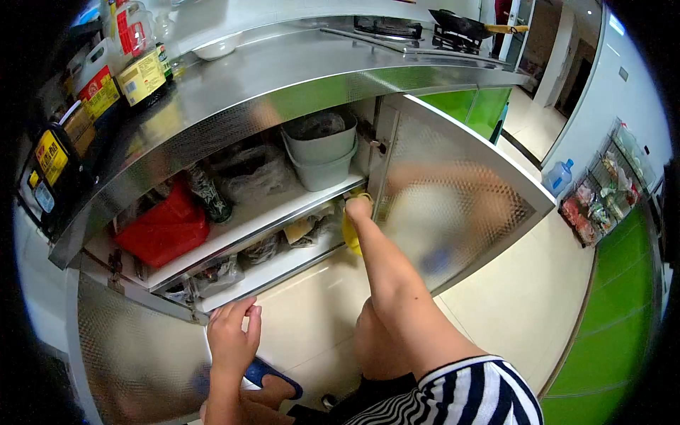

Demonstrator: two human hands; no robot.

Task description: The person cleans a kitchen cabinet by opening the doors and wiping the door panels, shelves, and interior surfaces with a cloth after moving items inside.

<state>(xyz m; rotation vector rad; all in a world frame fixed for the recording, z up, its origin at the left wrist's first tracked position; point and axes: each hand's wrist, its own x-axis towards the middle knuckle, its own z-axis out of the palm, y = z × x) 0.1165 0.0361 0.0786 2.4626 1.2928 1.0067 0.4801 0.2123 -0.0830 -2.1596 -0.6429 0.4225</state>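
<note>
My right hand point(359, 207) reaches to the right end of the open cabinet, its fingers closed on a yellow cloth point(350, 230) that hangs below it. The hand hides part of the cloth. My left hand point(234, 331) is in front of the cabinet's lower shelf, thumb apart from loosely bent fingers, with nothing in it. Near my right hand, two nested grey-green plastic bins point(326, 168) stand on the upper shelf. A red plastic container point(164, 228) lies tilted at the left of that shelf, beside a dark patterned roll-shaped item point(207, 195). Plastic-wrapped things point(262, 249) fill the lower shelf.
The right cabinet door point(460, 191) stands wide open beside my right arm; the left door point(142, 347) is open too. Above runs a steel counter point(262, 67) with bottles point(142, 74), a white bowl point(217, 47) and a wok point(460, 25). A blue water jug point(558, 177) stands right.
</note>
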